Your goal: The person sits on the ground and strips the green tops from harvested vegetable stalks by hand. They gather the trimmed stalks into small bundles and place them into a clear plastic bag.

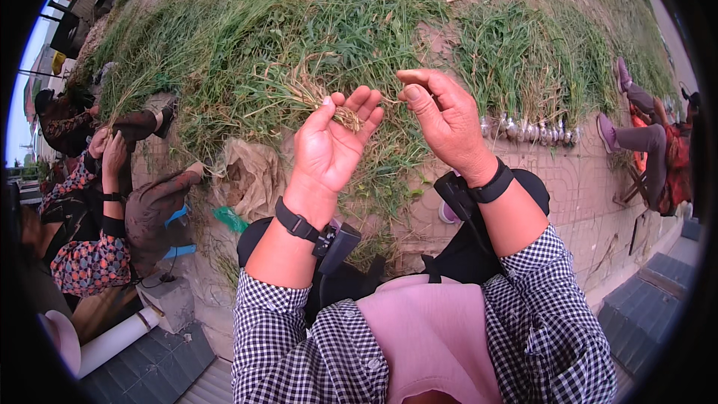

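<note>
My left hand [332, 151] is palm up, with its thumb and fingers around a small bundle of grass stalks [303, 92]. The bundle's pale, dry ends show at the fingers, and its green blades point to the left. To the right, level with it, is my right hand [449, 118], its thumb close to the bent fingers. A thin pale strand runs near those fingertips; whether they pinch it is not clear. Beneath and beyond both hands spreads a heap of cut green grass [348, 22].
Grass bunches [521, 56] with pale, wrapped-looking ends [527, 130] stand in a row at right. A crumpled brown plastic bag [252, 177] and a green plastic scrap [230, 219] lie left. Other people sit at left [90, 252] and right [673, 163]. Dark steps [645, 297] rise lower right.
</note>
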`<state>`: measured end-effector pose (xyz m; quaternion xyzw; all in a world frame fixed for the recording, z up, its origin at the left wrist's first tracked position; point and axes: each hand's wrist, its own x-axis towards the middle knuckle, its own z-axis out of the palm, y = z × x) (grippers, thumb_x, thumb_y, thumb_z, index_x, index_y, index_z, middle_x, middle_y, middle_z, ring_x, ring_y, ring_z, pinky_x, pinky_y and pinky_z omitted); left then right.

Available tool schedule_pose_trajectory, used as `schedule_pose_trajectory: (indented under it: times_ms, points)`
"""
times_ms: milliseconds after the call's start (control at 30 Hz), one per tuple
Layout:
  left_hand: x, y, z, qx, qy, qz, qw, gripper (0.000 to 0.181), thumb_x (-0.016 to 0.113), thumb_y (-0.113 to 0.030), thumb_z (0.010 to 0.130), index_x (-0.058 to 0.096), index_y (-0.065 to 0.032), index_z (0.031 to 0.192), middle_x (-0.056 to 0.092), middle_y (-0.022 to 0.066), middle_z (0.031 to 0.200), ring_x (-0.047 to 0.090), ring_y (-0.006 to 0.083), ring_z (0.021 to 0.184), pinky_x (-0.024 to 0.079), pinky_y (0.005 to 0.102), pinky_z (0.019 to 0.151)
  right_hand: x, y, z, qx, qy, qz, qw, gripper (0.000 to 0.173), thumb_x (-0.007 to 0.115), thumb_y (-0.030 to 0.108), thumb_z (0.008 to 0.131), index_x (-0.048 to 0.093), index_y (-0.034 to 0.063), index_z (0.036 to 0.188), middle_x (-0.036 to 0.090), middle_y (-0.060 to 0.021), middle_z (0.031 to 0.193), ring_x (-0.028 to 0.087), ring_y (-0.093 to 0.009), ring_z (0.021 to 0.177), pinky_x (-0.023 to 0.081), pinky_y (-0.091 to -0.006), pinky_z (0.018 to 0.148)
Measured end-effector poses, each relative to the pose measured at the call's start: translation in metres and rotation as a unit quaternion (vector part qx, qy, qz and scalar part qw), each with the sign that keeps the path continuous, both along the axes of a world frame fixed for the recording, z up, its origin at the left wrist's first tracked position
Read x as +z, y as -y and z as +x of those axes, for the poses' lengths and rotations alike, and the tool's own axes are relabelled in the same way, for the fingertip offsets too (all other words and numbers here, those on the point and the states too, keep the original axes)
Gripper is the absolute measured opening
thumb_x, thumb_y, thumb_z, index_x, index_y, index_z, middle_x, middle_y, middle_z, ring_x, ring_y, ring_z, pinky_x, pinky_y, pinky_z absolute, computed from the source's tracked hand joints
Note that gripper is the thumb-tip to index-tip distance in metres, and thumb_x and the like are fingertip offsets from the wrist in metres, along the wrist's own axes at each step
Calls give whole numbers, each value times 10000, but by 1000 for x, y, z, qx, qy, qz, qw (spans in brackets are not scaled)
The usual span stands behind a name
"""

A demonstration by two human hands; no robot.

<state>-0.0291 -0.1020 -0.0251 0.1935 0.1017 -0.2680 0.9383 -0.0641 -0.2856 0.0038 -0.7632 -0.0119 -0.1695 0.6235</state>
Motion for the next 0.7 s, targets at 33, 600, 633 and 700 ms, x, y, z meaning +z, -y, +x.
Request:
schedule_pose_trajectory:
  times_ms: [33, 600, 633, 700]
  points:
    - [-1, 0, 0, 4, 0, 1, 1000, 140, 487, -166, 980, 539, -48, 1033, 606, 169, 1170, 538, 325, 1199, 467, 466, 1010, 0, -1, -1, 28, 2, -21, 999, 180, 674, 132, 876, 644, 2, 997, 656, -111, 910, 638, -213, 812, 502, -300, 712]
    - [-2, 12, -5, 0, 58, 73, 996, 169, 454, -182, 998, 537, -58, 1077, 596, 200, 1210, 579, 311, 1122, 470, 433, 973, -14, -17, -14, 115, -39, -60, 991, 134, 614, 19, 854, 577, 10, 983, 623, -123, 903, 611, -246, 737, 505, -325, 664]
    - [-4, 12, -6, -1, 62, 76, 995, 170, 452, -182, 998, 540, -60, 1077, 600, 203, 1212, 583, 308, 1120, 463, 436, 983, -16, -15, -12, 99, 5, -93, 991, 136, 605, 18, 858, 581, 7, 992, 623, -131, 897, 621, -263, 747, 509, -335, 668]
    - [-4, 11, -7, -3, 62, 86, 994, 178, 445, -186, 1000, 544, -60, 1077, 598, 208, 1226, 589, 300, 1117, 452, 438, 996, -17, -15, -11, 74, 56, -142, 985, 144, 593, 14, 861, 588, 4, 1004, 625, -143, 893, 635, -294, 770, 517, -353, 676]
